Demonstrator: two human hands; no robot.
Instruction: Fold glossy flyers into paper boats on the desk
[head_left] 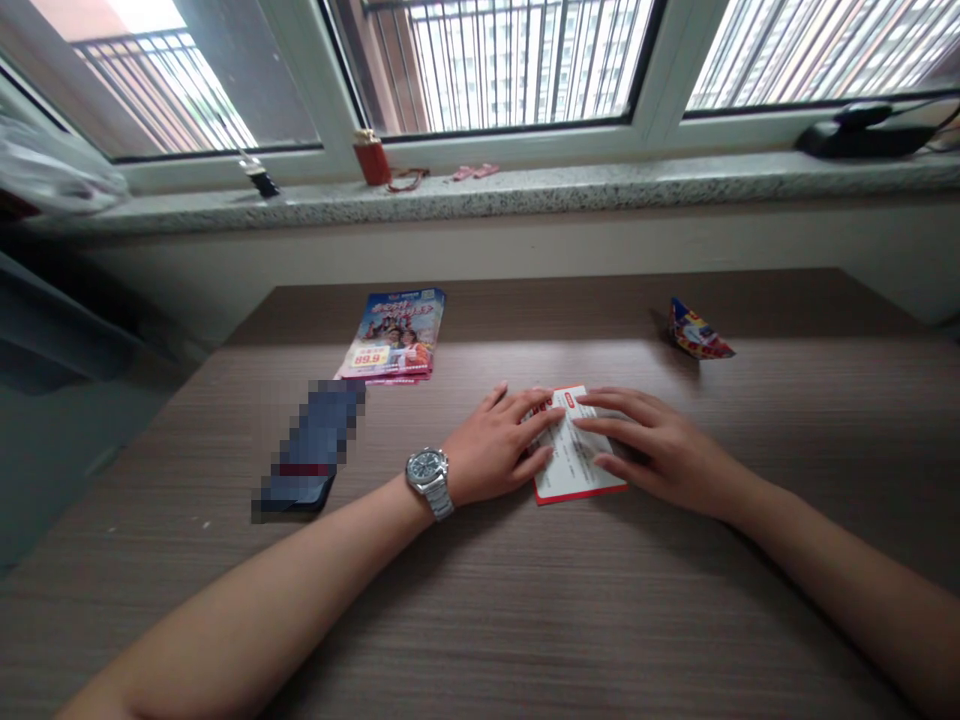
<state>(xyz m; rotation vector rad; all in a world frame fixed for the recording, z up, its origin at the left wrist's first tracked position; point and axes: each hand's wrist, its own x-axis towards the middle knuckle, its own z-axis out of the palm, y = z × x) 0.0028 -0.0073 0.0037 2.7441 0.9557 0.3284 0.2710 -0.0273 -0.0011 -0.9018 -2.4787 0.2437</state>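
A white paper leaflet with a red border [576, 468] lies on the brown wood-grain table [480, 600]. My left hand [499, 445], with a metal watch [429, 470] on its wrist, rests on the leaflet's left side, fingers stretched out. From the right, my right hand [660, 445] reaches over the leaflet's other side, its fingers spread and their tips on or just above the paper. Fingers cover parts of the leaflet's upper and side edges. Neither hand is closed round anything.
A stack of colourful flyers [397, 335] lies back left, with a pixelated dark phone-like object [311, 450] nearer. A folded paper piece [697, 332] stands back right. On the stone windowsill [600, 190] are a red container [371, 160], a small dark bottle [260, 177] and a black power strip [862, 138].
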